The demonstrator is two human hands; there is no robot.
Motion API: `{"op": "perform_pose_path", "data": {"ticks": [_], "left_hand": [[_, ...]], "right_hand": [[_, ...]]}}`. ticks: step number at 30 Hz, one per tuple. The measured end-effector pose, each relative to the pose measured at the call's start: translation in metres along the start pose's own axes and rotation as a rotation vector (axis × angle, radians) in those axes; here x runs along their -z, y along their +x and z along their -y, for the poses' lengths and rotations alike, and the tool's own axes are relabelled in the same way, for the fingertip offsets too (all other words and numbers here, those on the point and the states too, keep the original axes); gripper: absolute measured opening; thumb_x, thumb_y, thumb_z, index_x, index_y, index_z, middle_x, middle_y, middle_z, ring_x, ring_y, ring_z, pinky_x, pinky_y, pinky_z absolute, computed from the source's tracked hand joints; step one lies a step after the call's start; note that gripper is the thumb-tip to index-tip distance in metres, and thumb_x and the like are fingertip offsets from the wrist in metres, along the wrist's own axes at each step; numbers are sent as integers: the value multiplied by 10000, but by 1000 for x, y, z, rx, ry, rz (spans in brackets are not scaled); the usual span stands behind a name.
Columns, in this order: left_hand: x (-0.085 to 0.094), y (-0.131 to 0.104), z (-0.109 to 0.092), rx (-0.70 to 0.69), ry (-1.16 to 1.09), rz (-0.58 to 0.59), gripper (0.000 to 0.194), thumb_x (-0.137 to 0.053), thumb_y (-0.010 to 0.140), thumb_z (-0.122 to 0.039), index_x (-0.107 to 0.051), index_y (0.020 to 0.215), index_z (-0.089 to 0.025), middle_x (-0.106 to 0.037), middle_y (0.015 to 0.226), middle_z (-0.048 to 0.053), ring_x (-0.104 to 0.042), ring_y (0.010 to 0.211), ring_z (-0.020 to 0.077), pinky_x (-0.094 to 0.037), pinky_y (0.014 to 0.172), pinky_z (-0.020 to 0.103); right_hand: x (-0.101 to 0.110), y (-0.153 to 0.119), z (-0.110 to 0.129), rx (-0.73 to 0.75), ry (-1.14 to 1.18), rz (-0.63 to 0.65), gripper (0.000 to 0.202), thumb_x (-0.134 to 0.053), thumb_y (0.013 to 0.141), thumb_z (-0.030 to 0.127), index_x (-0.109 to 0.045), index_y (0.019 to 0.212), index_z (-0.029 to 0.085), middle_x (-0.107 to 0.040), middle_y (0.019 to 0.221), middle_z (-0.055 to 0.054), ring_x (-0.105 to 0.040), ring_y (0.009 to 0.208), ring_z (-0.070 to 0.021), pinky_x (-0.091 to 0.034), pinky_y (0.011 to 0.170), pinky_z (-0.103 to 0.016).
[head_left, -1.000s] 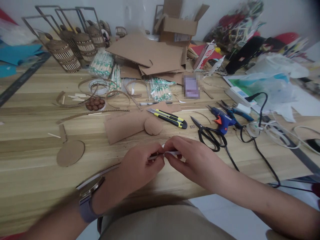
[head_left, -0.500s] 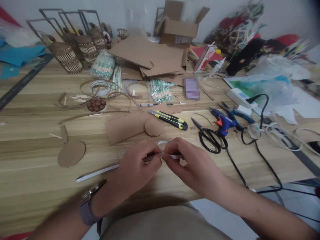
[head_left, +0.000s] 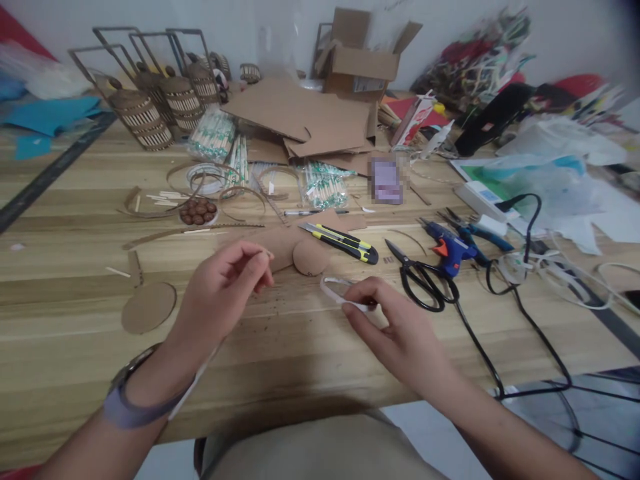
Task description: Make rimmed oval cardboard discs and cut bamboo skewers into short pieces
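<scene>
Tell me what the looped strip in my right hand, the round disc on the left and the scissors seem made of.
Looped strip, in your right hand: probably paper or thin card, pale and dull, curving as a thin band. Round disc: likely cardboard, flat, brown and matte. Scissors: dark pointed blades suggest metal; smooth black handles could be plastic or coated metal.

Pale wall (head_left: 235,27) behind, broad wood-grained table (head_left: 75,293), whitish floor (head_left: 417,427) below; soft, dim light
</scene>
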State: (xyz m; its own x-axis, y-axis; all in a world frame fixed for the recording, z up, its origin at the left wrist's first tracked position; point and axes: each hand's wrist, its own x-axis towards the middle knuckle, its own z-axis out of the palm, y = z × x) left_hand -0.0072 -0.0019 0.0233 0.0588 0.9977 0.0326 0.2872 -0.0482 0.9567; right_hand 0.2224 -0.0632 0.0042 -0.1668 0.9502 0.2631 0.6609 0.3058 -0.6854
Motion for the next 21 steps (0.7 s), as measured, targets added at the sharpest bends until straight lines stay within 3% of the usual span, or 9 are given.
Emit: {"op": "perform_pose_path", "data": {"ticks": [3,7,10,13,16,19,21], "left_hand": [[1,4,-1,13,-157,44,117,-635,895,-312,-669,866,-204,-705,724,-12,-628,680,140,-486,650,242],[3,16,-7,-1,-316,-109,146,-634,907,-311,-649,815,-198,-741,787,8,-618,741,130,-450,668,228],[1,23,-15,3,-341,-193,138,-616,903,-270,-630,783,-204,-740,787,1,-522,596,106,-392,563,231],[-3,26,-19,14,-378,-213,127,-632,884,-263,-606,772,-208,-731,774,-2,-517,577,105,-411,558,230],[-3,25,-18,-12,-426,-230,129,-649,872,-256,-587,771,-202,-737,770,9,-542,603,104,-442,571,216],[3,22,-13,27,-427,-273,123,-661,839,-215,-581,746,-204,-746,747,11,-554,596,104,-450,562,207],[8,20,-9,71,-410,-281,115,-667,807,-189,-587,725,-203,-746,732,11,-565,592,108,-460,560,211]], "right_hand": [[-7,5,-21,107,-125,80,123,-491,913,128,-578,913,214,-662,846,-60,-630,788,-211,-519,668,-325],[-9,12,-31,162,-160,130,133,-514,897,124,-609,844,201,-687,908,-99,-638,870,-251,-528,765,-399],[-8,20,-19,87,-18,131,134,-529,950,232,-656,945,190,-713,1019,-117,-659,977,-258,-533,833,-406],[-14,27,-4,-52,154,204,218,-533,965,336,-656,1073,192,-737,1075,-104,-688,993,-235,-547,799,-355],[-23,29,3,-149,291,316,234,-484,977,340,-662,1008,190,-751,899,-54,-697,808,-181,-534,695,-297],[-25,27,1,-271,407,437,279,-419,991,314,-652,916,178,-653,642,9,-599,563,-123,-465,534,-234],[-20,25,-1,-330,440,500,270,-435,982,323,-649,918,172,-623,620,17,-549,524,-109,-419,482,-214]]}}
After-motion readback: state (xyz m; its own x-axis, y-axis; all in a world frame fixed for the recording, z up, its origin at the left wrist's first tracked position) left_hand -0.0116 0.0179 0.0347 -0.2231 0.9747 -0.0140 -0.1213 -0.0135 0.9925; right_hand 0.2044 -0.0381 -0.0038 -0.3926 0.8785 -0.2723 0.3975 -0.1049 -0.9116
